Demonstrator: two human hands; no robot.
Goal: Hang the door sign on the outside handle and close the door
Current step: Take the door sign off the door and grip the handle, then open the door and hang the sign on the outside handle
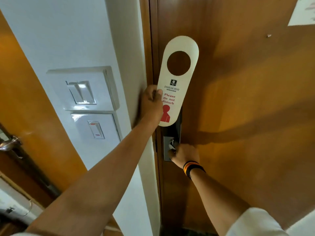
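Note:
A white door sign (177, 82) with a round hole at its top and red "Please do not disturb" lettering is held upright against the wooden door (247, 99). My left hand (151, 103) pinches its left edge near the middle. Lower down, my right hand (185, 155) is closed around the metal door handle (171, 144) on the dark lock plate (175, 132). Most of the handle lever is hidden under my fingers. The door sits shut in its frame, seen from the room side.
A white wall (68, 31) to the left carries two switch plates (83, 89), one above the other. Further left stands another wooden door with a metal lever handle (10, 143). A paper notice (303, 11) is pinned at the door's upper right.

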